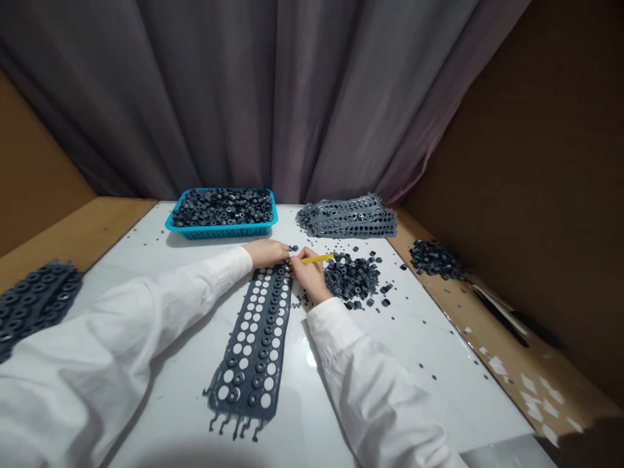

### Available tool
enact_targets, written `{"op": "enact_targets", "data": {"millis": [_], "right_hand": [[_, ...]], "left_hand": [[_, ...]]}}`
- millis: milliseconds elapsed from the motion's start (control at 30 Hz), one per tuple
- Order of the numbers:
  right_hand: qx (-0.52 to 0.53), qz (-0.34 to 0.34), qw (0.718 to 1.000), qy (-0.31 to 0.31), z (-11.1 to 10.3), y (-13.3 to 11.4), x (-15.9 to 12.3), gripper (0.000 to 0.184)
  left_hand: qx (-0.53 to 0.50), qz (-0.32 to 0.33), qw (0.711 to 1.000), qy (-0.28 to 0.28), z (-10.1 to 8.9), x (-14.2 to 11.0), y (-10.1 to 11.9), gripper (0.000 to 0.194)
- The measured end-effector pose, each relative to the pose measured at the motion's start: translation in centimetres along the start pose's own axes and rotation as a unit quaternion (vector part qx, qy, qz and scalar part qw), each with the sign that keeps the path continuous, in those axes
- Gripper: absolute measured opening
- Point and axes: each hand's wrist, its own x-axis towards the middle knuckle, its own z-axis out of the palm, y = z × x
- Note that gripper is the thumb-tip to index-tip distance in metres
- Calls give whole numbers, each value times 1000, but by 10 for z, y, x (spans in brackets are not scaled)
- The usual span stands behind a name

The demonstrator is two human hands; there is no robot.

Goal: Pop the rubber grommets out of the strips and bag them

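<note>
A long dark grey rubber strip (253, 338) full of round holes lies lengthwise on the white table (419, 338); some holes still carry small rings. My left hand (268, 252) rests closed on the strip's far end. My right hand (308, 274) is just beside it, closed on a thin yellow tool (318, 259) whose tip meets the strip's far end. Both arms wear white sleeves. A heap of small dark rings (353, 276) lies right next to my right hand.
A blue basket (221, 229) full of dark rings stands at the back left. A stack of punched strips (348, 218) lies at the back right, another (34, 302) at the left edge. More rings (433, 259) and black pens (502, 315) lie on the brown ledge at the right.
</note>
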Motion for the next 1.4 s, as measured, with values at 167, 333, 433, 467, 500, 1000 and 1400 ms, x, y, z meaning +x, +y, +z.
{"op": "enact_targets", "data": {"millis": [167,333,433,467,500,1000,1400], "right_hand": [[-1,2,1000,7,1,2,0,17],[15,11,1000,5,-1,-3,-4,14],[31,15,999,17,-4,-6,-7,12],[35,16,999,23,-5,-7,-8,12],[36,17,999,26,-6,-7,-9,12],[-7,-15,1000,1,-6,-3,-8,20],[-29,-20,999,12,-4,-3,-8,22]], "left_hand": [[-43,-40,993,106,0,-10,-8,16],[-101,-119,966,208,-10,-25,-22,32],[-125,-123,965,192,-5,-31,-19,34],[-127,-119,967,184,-2,-31,-17,34],[-124,-113,971,173,1,-31,-14,33],[36,37,997,-49,-9,1,9,24],[47,34,997,57,14,-21,5,23]]}}
